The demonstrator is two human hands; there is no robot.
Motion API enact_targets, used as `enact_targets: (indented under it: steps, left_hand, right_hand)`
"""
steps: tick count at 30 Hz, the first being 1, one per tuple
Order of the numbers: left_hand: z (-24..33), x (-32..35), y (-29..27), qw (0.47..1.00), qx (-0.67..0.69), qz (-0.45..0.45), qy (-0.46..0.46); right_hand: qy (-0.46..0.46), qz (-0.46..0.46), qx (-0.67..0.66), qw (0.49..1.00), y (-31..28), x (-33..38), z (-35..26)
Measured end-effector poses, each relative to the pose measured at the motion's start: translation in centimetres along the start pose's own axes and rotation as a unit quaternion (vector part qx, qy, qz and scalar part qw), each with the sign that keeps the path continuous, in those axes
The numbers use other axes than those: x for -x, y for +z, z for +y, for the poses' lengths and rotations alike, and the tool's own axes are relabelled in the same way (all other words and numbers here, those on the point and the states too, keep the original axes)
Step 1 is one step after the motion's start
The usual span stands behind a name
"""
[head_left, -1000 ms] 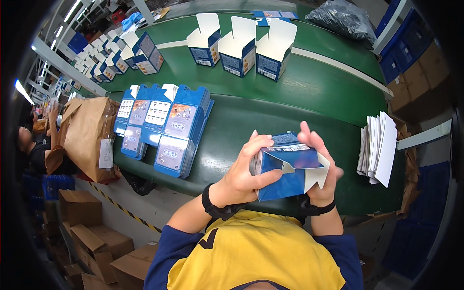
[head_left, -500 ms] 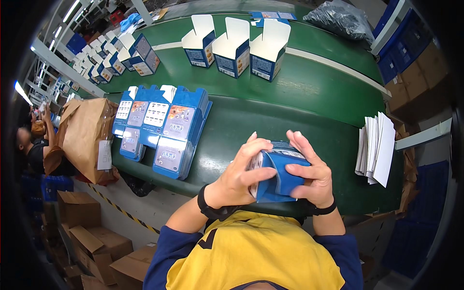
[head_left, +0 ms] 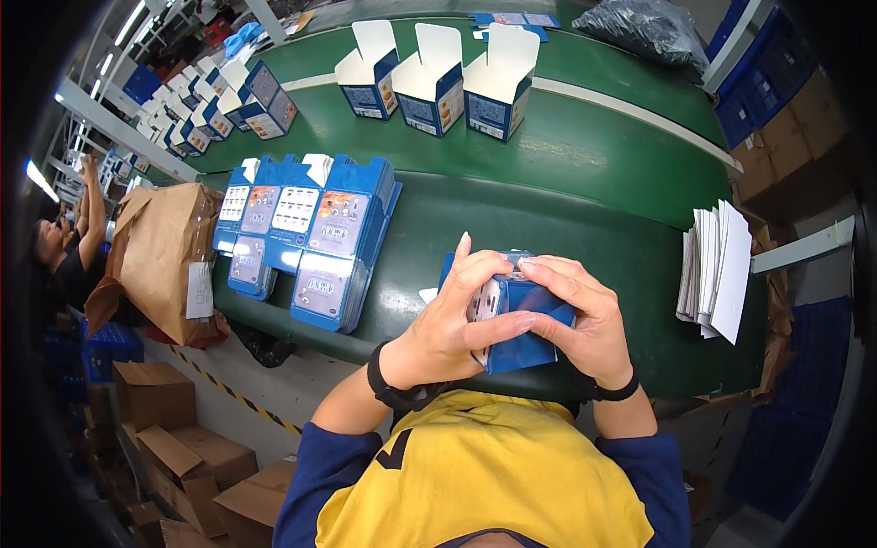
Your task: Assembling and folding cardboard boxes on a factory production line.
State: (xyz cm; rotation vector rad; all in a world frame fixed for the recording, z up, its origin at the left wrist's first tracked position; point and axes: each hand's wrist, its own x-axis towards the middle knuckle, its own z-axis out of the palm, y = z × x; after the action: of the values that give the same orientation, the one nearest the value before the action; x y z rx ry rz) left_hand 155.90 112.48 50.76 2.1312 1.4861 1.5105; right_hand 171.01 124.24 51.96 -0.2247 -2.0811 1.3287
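Note:
A small blue cardboard box (head_left: 523, 354) is between my two hands at the near edge of the green work table. My left hand (head_left: 448, 315) grips its left side, thumb stretched across the blue face toward me. On the other side my right hand (head_left: 582, 321) wraps the box, with the thumb on the same face and fingers over the top. The thumb tips nearly meet at the middle. Fingers cover much of the upper part of the box. To the left lies a stack of flat blue printed cartons (head_left: 333, 247).
Three open boxes (head_left: 498, 91) with raised white flaps stand on the green conveyor (head_left: 585, 151), more at far left. White folded sheets (head_left: 717, 269) stand at the right. A brown paper sack (head_left: 164, 256) sits left, near another person (head_left: 78, 237). Cartons (head_left: 196, 457) lie below.
My right fingers have come down over the box top, and the thumbs have drawn together on its near face. The blue flaps there look flatter. The open boxes on the conveyor shifted slightly left.

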Motion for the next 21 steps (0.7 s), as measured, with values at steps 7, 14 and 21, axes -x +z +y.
enact_targets:
  steps: [7, 14, 21]
  left_hand:
    - [0.6, -0.1, 0.2, 1.0, 0.009, -0.011, -0.025]
    - [-0.5, -0.3, 2.3, 0.998, -0.031, 0.048, 0.016]
    - [-1.1, -0.7, 3.3, 0.997, -0.041, 0.067, 0.026]
  right_hand:
    - [0.022, -0.013, 0.03, 0.999, -0.5, 0.2, -0.2]
    - [0.077, 0.195, -0.295, 0.932, 1.3, -0.2, -0.6]
    - [0.09, 0.153, -0.308, 0.934, 1.1, -0.1, -1.4]
